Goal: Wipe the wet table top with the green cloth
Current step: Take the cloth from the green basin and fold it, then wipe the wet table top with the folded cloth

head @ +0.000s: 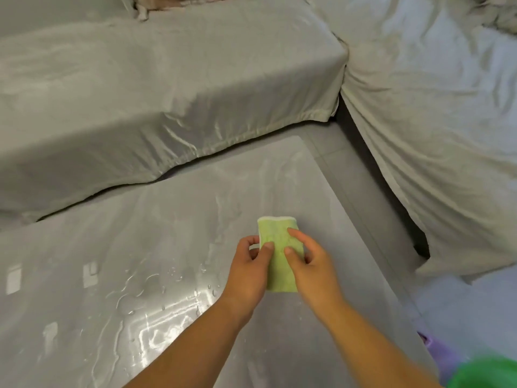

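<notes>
The left hand pinches the left edge of the green cloth with thumb and curled fingers; the right hand pinches the right side, thumb on top; both hold it folded small, just above the table top, near the middle. The cloth looks soft, light and floppy, so I think it is best held flat under the palm, not by a corner. Water drops and puddles shine to the left; a gray covered sofa sits behind.
</notes>
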Available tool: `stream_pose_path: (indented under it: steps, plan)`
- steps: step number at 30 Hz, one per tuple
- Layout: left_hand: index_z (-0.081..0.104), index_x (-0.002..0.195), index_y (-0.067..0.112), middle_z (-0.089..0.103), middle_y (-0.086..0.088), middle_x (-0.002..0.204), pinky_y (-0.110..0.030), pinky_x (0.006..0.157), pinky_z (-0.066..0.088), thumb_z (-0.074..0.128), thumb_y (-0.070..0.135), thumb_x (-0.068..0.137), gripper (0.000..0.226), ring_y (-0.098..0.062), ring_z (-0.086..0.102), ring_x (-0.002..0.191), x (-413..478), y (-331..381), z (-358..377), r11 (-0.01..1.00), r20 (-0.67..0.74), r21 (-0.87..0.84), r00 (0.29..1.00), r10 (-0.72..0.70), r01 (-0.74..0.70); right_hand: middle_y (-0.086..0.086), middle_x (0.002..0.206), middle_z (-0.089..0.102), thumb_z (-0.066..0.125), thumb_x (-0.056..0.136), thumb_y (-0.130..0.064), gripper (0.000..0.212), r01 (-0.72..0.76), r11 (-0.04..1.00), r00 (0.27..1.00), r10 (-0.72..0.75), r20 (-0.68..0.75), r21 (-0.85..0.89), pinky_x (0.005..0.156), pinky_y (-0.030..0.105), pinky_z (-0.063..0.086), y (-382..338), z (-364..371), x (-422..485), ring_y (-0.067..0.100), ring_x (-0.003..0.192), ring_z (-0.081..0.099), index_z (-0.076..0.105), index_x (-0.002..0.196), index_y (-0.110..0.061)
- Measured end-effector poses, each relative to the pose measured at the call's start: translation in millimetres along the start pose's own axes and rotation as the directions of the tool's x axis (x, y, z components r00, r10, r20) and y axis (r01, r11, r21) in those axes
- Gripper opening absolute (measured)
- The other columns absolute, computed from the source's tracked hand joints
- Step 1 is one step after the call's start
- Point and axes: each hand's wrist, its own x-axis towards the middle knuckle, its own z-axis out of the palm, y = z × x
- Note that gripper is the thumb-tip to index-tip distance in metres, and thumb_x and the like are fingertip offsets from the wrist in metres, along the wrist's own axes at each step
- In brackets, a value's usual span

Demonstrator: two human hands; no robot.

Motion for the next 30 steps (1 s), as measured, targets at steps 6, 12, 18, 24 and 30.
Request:
stream_pose_path:
  steps: [6, 12, 18, 24, 30]
  plan:
    - [0.057, 0.114, 0.023, 0.071, -0.009, 0.106, -0.056, 0.089, 0.054, 0.048, 0.030, 0.100, 0.018, -0.029, 0.069, 0.099, 84, 39, 31, 0.992, 0.001, -0.122, 0.999, -0.035, 0.035, -0.007, 0.139, 0.049, 0.052, 0.097, -0.008, 0.045, 0.084, 0.988, 0.994, -0.073, 0.082, -0.131, 0.103, 0.035, 0.049, -22, -11, 108, 0.012, 0.122, 0.053, 0.058, 0.128, -0.040]
    - [0.037, 0.146, 0.023, 0.054, 0.006, 0.129, -0.010, 0.089, 0.043, 0.046, 0.024, 0.100, 0.047, -0.005, 0.058, 0.108, 169, 73, 33, 0.961, 0.052, 0.233, 0.988, 0.143, -0.152, 0.003, 0.158, 0.031, 0.053, 0.093, -0.014, 0.053, 0.278, 0.703, 0.958, -0.249, 0.140, -0.655, 0.113, 0.037, 0.031, -32, -16, 223, 0.025, 0.139, 0.032, 0.047, 0.144, -0.027]
    - [0.037, 0.144, 0.025, 0.026, -0.009, 0.158, -0.050, 0.118, 0.017, 0.045, 0.042, 0.093, 0.054, -0.035, 0.016, 0.146, 190, 30, -36, 0.381, -0.078, 0.921, 0.924, 0.375, -0.077, 0.007, 0.168, -0.002, 0.030, 0.102, -0.043, 0.060, 0.337, 0.366, 0.934, -0.245, 0.259, -0.867, 0.123, 0.048, 0.003, -9, 19, 240, 0.032, 0.153, -0.004, 0.019, 0.158, -0.025]
    - [0.001, 0.154, 0.034, -0.010, -0.003, 0.165, -0.065, 0.114, 0.010, 0.011, 0.067, 0.093, 0.070, -0.038, -0.013, 0.149, 186, 9, -53, 0.206, -0.060, 0.978, 0.969, 0.239, 0.010, 0.010, 0.168, 0.003, 0.010, 0.100, -0.048, 0.064, 0.374, 0.205, 0.902, -0.307, 0.304, -0.904, 0.124, 0.053, 0.006, -4, 11, 293, 0.039, 0.153, 0.000, 0.012, 0.159, -0.025]
    - [0.001, 0.155, 0.033, -0.010, -0.003, 0.165, -0.066, 0.114, 0.011, 0.003, 0.064, 0.090, 0.072, -0.038, -0.012, 0.149, 187, 12, -53, 0.189, -0.051, 0.982, 0.974, 0.219, 0.009, 0.003, 0.168, 0.010, 0.026, 0.103, -0.042, 0.058, 0.560, 0.108, 0.795, -0.350, 0.496, -0.821, 0.122, 0.054, 0.016, 11, 44, 235, 0.036, 0.154, 0.006, 0.020, 0.158, -0.026]
